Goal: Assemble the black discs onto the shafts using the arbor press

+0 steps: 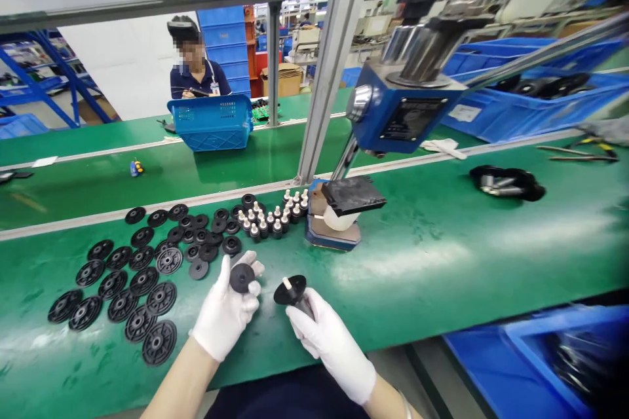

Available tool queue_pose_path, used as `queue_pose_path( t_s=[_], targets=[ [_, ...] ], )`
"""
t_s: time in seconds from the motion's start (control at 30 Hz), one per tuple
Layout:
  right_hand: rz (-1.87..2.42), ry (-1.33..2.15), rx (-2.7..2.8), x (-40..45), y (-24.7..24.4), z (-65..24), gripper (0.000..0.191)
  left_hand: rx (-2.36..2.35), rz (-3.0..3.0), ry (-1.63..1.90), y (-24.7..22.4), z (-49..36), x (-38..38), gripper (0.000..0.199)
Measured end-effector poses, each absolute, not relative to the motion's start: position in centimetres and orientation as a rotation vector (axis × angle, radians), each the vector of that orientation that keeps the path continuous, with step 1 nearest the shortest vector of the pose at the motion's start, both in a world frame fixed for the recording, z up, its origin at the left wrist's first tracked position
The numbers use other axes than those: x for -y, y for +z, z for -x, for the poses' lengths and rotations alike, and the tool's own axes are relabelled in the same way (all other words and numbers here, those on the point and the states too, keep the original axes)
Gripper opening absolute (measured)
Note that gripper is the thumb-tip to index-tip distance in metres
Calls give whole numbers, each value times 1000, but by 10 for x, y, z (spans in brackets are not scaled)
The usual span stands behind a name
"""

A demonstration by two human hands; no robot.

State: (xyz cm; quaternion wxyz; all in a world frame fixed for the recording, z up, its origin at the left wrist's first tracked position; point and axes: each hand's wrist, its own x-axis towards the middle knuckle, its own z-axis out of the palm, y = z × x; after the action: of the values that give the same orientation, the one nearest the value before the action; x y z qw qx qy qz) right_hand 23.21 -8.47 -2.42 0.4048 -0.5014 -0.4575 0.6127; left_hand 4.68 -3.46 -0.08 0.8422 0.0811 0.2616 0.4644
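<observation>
In my gloved left hand (223,311) is a small black disc (242,278) with a raised centre, its face turned toward me. My gloved right hand (327,337) grips a black part from below; a wide black disc (291,290) tops it, and a white shaft (287,283) sticks out of the middle. The two hands are apart, side by side above the green bench. Beyond my left hand lie several small black discs (198,269). Large black ribbed wheels (160,342) spread out to the left. Black pieces with white shafts (278,228) stand upright in a cluster farther back.
A blue hand press (403,105) stands on its base (334,239) right of the cluster. A black tray (533,191) with metal pieces lies farther right. Blue bins (515,108) stand behind. Across the bench, a person (199,72) sits behind a blue basket (213,124).
</observation>
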Motion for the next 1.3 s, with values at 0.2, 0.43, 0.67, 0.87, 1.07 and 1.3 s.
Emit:
queue_pose_path(
  t_s=[0.2,0.43,0.67,0.87,1.07,1.3],
  targets=[
    [1266,1598,1249,87,-19,-223,26,-447,-106,995,1,-47,32,30],
    [1374,1459,1418,84,-6,-214,23,-517,25,986,-3,-46,31,35],
    [1484,1300,1604,77,2,-202,21,-630,-108,1115,0,-50,31,29],
    [1583,1109,1712,68,2,-196,23,-820,-410,1270,15,-58,41,37],
    [1599,1028,1761,66,-1,-193,23,-987,-659,1255,18,-60,51,43],
    [1588,983,1753,68,-6,-189,21,-1087,-848,1245,12,-66,52,39]
  ],
)
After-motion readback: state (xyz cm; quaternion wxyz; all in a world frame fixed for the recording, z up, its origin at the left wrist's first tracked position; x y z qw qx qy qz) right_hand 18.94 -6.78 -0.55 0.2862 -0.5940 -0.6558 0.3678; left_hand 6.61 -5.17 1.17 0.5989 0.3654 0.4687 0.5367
